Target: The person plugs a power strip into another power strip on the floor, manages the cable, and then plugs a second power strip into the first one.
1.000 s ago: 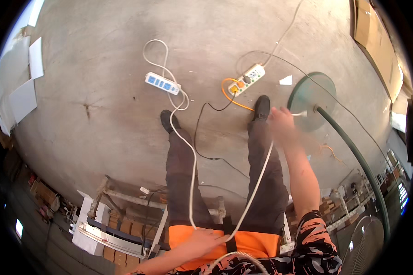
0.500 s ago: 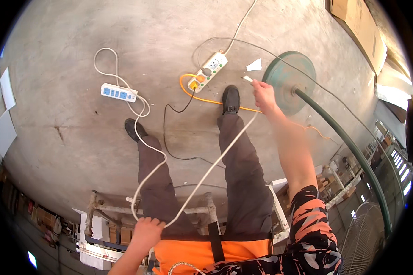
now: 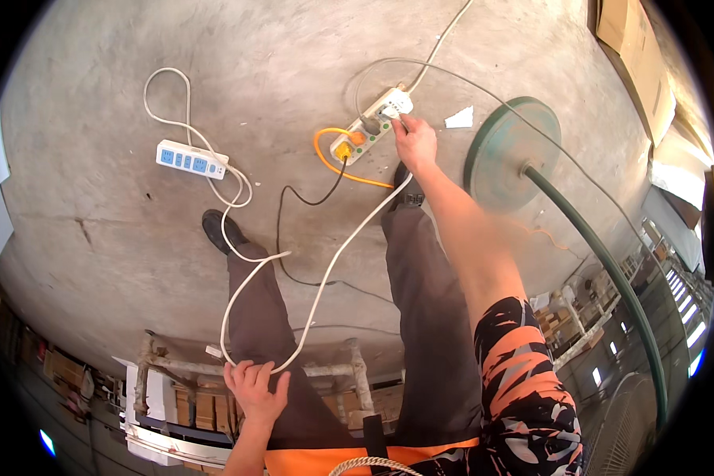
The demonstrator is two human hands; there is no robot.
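Observation:
My right hand [image 3: 415,143] is closed on a white plug [image 3: 389,113], which is at the far end of a white power strip [image 3: 362,155] with green-marked sockets. Its fingers partly cover the plug, so how far it sits in the socket cannot be seen. A white cord [image 3: 334,262] trails from this hand, curving down to my left hand [image 3: 258,394], which has it loosely in its bent fingers. From there the cord loops up to a second power strip [image 3: 192,160], white with blue sockets, lying on the floor at left.
A yellow plug [image 3: 343,151], an orange plug [image 3: 357,138] and a grey plug [image 3: 370,125] sit in the nearer strip. At right stands a fan's round green base [image 3: 499,151] with its pole [image 3: 602,246]. Cardboard [image 3: 630,55] lies far right; a metal frame [image 3: 359,373] is near my legs.
My right hand has moved left and away from me, bringing the white plug onto the power strip. My left hand's fingers have loosened and spread around the cord.

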